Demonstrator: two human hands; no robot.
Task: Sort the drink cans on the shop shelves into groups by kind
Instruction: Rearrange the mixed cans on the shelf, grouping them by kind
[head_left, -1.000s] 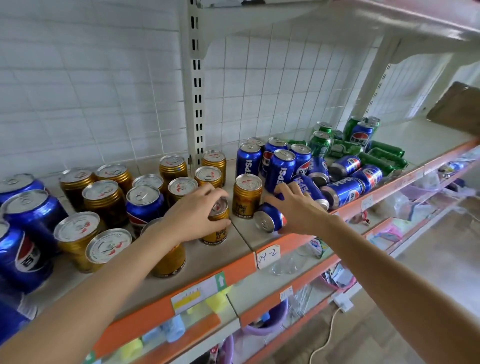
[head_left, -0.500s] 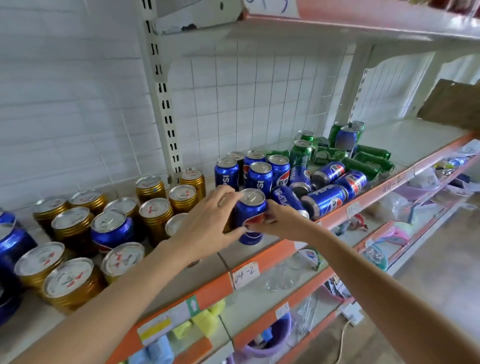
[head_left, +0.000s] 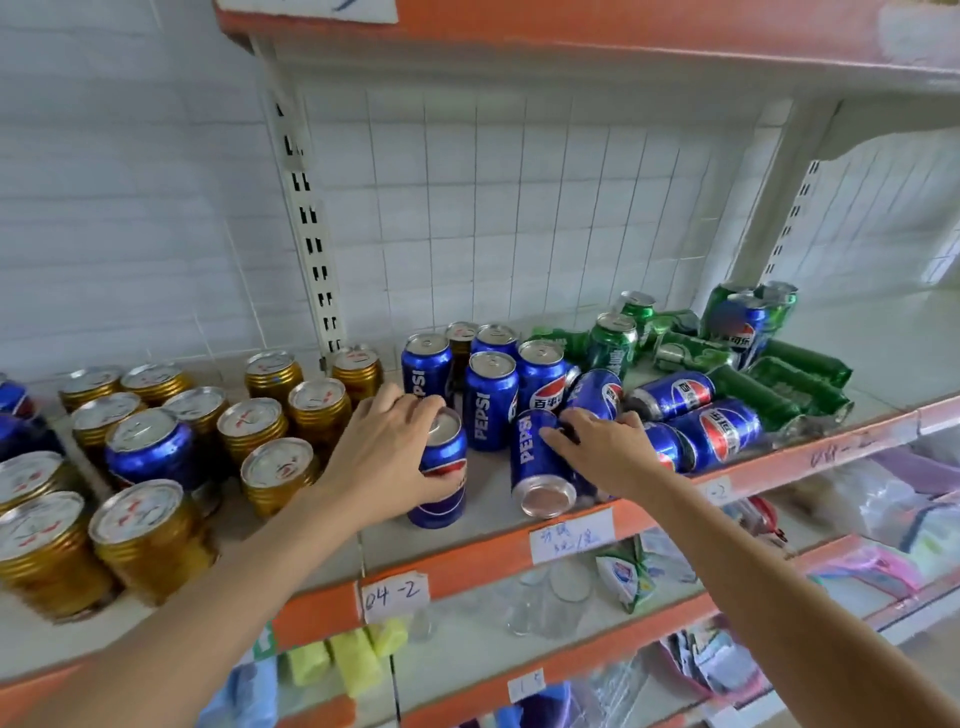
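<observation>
- An upright blue Pepsi can (head_left: 441, 480) stands at the centre of the frame, near the front edge of the shelf (head_left: 467, 540); the left hand (head_left: 384, 452) wraps it, fingers over the rim and thumb round its side.
- Just right of it a tipped Pepsi can (head_left: 537, 467) lies with its silver base toward the camera; the right hand (head_left: 608, 449) rests on its upper end with fingers curled over it, a grasping grip.
- Behind both hands a cluster of upright Pepsi cans (head_left: 488, 400) stands near the tiled back wall, with a dark brown can (head_left: 460, 345) among them.
- Right of centre more Pepsi cans lie on their sides (head_left: 717, 431) along the shelf front.
- Toward the upper right, green cans (head_left: 613, 345) stand and lie in a heap, with one blue can (head_left: 743, 332) upright among them.
- On the left of the frame gold cans (head_left: 150, 540) with silver lids stand in rows; one blue can (head_left: 150, 449) sits among them and others show at the far left edge.
- A paper tag (head_left: 395, 595) reading "04-2" hangs on the orange shelf edge at lower centre.
</observation>
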